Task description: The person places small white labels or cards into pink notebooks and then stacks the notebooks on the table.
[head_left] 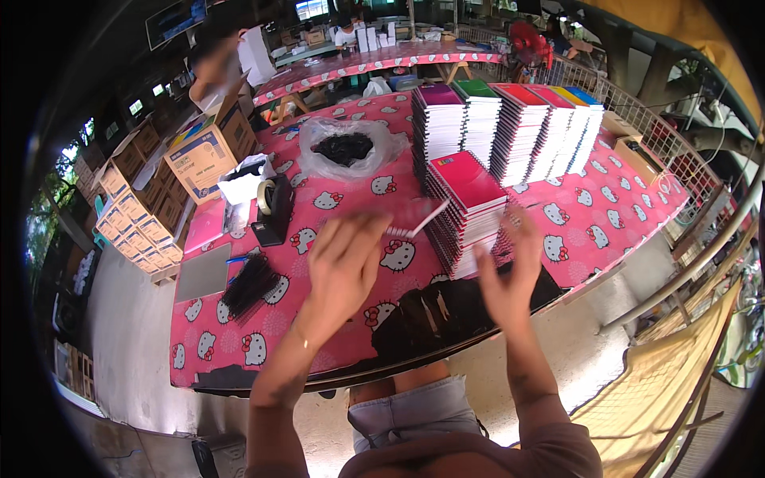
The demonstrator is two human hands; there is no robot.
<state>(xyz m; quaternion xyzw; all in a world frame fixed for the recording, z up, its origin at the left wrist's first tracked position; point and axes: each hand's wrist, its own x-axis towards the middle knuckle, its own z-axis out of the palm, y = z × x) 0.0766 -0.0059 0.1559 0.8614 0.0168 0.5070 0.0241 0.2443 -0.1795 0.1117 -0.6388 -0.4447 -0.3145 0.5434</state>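
Note:
My left hand (347, 259) is over the middle of the table, its fingers closed at the edge of a blurred, pinkish-red notebook (416, 213) with a white page edge. That notebook is tilted beside a tall stack of red spiral notebooks (468, 191). To the right of the stack is my right hand (511, 275), thumb and fingers apart and nothing held in them. Whether its fingertips touch the stack I cannot tell. A bundle of thin black spiral wires or bristles (251, 287) lies left of my left forearm.
Stacks of purple, green, red, yellow and blue notebooks (510, 131) stand behind. A plastic bag with black contents (344, 147), a tape dispenser (272, 211), a cardboard box (209, 155) and a grey board (203, 273) occupy the left. A person (215, 72) works beyond.

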